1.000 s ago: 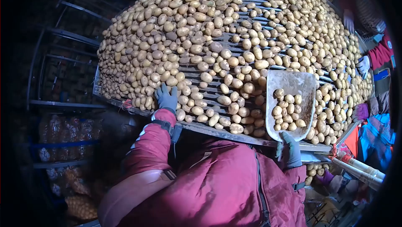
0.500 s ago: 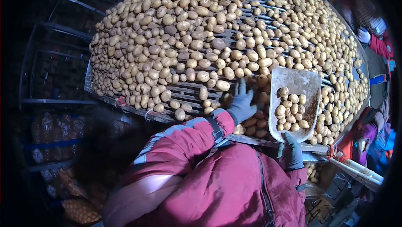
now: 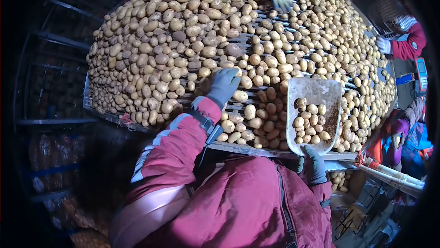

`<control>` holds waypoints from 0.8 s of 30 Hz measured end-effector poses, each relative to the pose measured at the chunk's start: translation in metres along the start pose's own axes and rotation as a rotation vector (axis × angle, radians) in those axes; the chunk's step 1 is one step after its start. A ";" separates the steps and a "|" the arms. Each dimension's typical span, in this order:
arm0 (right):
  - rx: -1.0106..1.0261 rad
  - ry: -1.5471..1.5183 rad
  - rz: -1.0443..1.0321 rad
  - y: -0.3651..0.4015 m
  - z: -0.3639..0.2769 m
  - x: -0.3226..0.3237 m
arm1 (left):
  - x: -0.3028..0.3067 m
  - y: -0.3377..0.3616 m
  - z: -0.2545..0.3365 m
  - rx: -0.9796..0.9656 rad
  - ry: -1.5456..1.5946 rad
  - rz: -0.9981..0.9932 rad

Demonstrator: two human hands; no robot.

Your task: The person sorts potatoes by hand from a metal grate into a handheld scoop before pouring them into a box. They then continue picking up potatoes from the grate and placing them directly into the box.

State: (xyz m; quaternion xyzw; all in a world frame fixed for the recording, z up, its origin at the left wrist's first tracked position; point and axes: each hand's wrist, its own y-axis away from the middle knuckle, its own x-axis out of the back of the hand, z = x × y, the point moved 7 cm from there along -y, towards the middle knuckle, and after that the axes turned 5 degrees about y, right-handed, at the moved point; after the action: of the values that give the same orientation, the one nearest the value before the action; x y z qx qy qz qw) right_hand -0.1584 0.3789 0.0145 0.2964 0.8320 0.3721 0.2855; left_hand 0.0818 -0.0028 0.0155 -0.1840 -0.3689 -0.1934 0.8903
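Dim hall — blue metal rails (image 3: 64, 41) at left, netted sacks (image 3: 55, 149) below.

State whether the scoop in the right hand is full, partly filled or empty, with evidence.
Partly filled: small potatoes cover the lower half of the scoop, near the right hand; its upper half is bare.

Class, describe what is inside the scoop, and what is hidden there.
Inside the scoop lie small potatoes, filling its lower half; the upper half is bare, soil-smeared. They cover the floor beneath, and the right hand hides its handle.
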 end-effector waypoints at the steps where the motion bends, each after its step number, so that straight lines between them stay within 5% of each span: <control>1: -0.028 -0.027 0.043 0.002 0.004 0.003 | -0.023 -0.005 0.001 -0.018 -0.134 -0.162; 6: 0.052 -0.083 -0.019 0.007 0.017 0.003 | -0.083 0.020 0.072 -0.174 -0.484 -0.282; 9: 0.107 -0.111 0.013 0.015 0.019 0.005 | -0.098 0.048 0.126 -0.090 -0.282 -0.342; 11: 0.060 -0.030 0.041 0.019 0.026 0.011 | -0.092 0.036 0.160 0.067 -0.327 -0.636; 15: 0.214 -0.012 0.126 0.031 0.019 0.002 | -0.129 0.059 0.139 -0.198 -0.809 -0.636; 17: 0.176 -0.008 0.148 0.025 0.027 0.008 | -0.132 0.065 0.130 -0.213 -0.111 -0.716; 19: 0.138 -0.039 0.145 0.030 0.026 -0.002 | -0.091 0.054 0.118 -0.222 0.363 -0.370; 24: 0.052 -0.138 -0.008 0.049 0.018 -0.033 | -0.072 0.001 0.040 -0.193 -0.264 -0.393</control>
State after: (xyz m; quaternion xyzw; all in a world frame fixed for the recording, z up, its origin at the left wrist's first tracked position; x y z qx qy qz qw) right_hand -0.1099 0.3904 0.0515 0.3252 0.8209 0.3278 0.3361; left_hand 0.0117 0.0320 -0.0111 -0.2168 -0.4905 -0.3713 0.7580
